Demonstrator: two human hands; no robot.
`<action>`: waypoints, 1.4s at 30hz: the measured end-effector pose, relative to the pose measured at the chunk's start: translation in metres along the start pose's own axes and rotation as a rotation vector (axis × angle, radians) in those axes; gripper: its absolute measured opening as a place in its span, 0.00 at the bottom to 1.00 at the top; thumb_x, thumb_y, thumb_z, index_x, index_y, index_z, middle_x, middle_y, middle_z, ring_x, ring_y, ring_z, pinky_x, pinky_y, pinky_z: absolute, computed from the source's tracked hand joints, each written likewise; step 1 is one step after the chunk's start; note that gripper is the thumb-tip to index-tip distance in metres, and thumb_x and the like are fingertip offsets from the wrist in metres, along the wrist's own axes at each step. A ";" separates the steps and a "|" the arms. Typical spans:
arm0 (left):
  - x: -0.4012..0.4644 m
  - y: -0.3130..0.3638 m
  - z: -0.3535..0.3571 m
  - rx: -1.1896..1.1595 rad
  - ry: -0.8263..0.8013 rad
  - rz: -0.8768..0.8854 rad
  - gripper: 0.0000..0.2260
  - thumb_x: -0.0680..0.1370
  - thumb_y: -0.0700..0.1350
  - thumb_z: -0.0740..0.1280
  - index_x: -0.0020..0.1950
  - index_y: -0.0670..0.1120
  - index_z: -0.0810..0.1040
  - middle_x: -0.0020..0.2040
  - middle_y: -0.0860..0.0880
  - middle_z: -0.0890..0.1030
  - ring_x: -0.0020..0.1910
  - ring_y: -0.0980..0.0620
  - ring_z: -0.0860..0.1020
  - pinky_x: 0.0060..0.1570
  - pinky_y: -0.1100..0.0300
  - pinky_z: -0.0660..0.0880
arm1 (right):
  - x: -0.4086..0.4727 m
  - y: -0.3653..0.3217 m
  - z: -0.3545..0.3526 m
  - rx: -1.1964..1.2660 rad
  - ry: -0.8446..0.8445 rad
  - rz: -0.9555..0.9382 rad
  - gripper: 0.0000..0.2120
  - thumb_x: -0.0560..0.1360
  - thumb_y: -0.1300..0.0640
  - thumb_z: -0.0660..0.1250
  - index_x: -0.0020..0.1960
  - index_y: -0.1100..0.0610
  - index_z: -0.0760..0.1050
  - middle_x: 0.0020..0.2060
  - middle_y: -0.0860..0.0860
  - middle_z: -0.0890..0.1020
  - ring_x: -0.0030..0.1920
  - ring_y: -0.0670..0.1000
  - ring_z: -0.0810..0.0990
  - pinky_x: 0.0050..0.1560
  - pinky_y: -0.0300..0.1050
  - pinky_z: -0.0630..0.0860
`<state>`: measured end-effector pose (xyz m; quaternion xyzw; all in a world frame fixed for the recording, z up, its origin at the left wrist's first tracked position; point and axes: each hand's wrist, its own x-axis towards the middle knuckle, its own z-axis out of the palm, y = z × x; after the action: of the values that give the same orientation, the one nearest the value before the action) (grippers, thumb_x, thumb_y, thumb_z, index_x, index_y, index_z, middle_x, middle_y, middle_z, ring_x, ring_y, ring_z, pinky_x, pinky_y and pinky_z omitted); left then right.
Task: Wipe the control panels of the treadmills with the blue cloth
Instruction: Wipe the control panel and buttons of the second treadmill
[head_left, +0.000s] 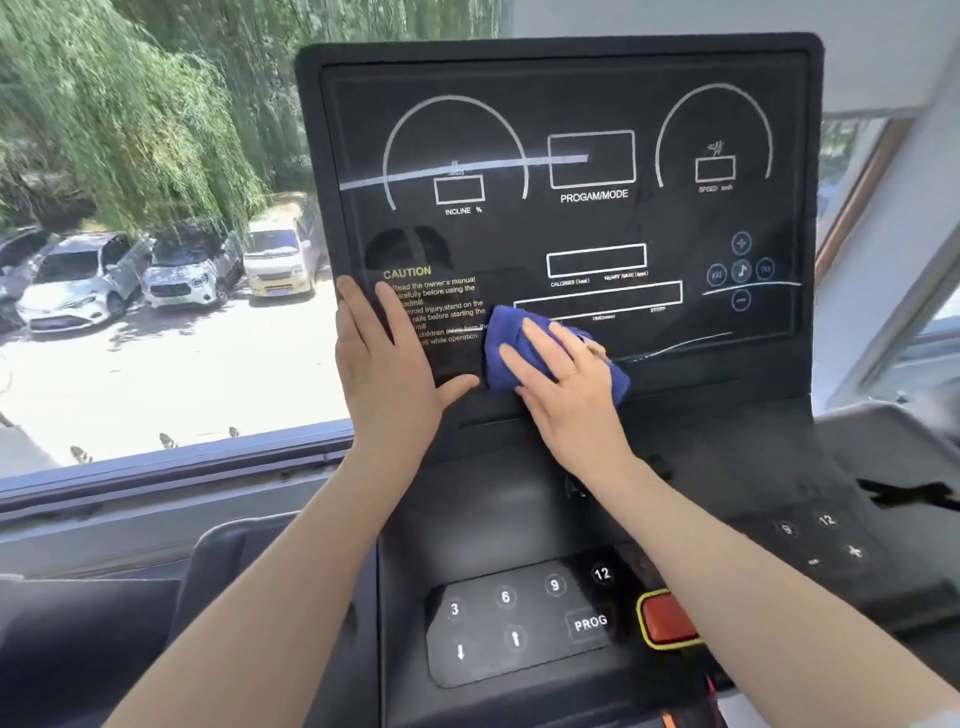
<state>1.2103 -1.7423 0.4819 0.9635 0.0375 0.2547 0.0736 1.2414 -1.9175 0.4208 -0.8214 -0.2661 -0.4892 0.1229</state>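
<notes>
Treadmill's black upright control panel with white dial outlines fills the frame's upper centre. Left hand lies flat and released on its lower left edge. Right hand, fingers straight, presses the crumpled blue cloth against the panel's lower middle.

Control panel: black, glossy, smooth plastic face, reflections and pale streaks across it; printing white, caution text yellowish. Surround matt black plastic. Blue cloth: soft, fuzzy fabric, bunched into folds. Keypad below: matt, slightly dull plastic, white numerals. Red button: shiny plastic, yellow rim. Window sill: painted blue-grey, scuffed. Window frame at right looks like wood, brown.
</notes>
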 end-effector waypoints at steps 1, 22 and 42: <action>0.000 -0.001 0.001 -0.002 0.006 0.005 0.53 0.67 0.67 0.67 0.75 0.37 0.44 0.74 0.32 0.42 0.73 0.35 0.49 0.71 0.49 0.52 | -0.001 0.004 -0.003 0.007 -0.026 -0.052 0.14 0.78 0.58 0.60 0.60 0.57 0.78 0.61 0.60 0.77 0.57 0.65 0.76 0.56 0.56 0.73; 0.000 -0.004 0.008 -0.011 0.049 0.015 0.54 0.66 0.69 0.65 0.75 0.37 0.44 0.74 0.32 0.44 0.74 0.36 0.49 0.71 0.49 0.52 | -0.005 0.040 -0.015 -0.098 -0.079 0.054 0.18 0.76 0.61 0.60 0.65 0.57 0.74 0.65 0.59 0.73 0.61 0.64 0.74 0.57 0.55 0.72; 0.010 0.029 -0.005 -0.132 -0.035 -0.238 0.56 0.65 0.64 0.71 0.75 0.39 0.40 0.74 0.37 0.37 0.74 0.39 0.41 0.72 0.50 0.44 | 0.034 0.097 -0.036 -0.078 -0.094 0.025 0.19 0.74 0.59 0.57 0.63 0.55 0.75 0.65 0.57 0.74 0.62 0.60 0.71 0.50 0.54 0.72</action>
<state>1.2178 -1.7693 0.4955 0.9496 0.1332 0.2294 0.1671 1.2818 -2.0035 0.4733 -0.8508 -0.2421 -0.4586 0.0845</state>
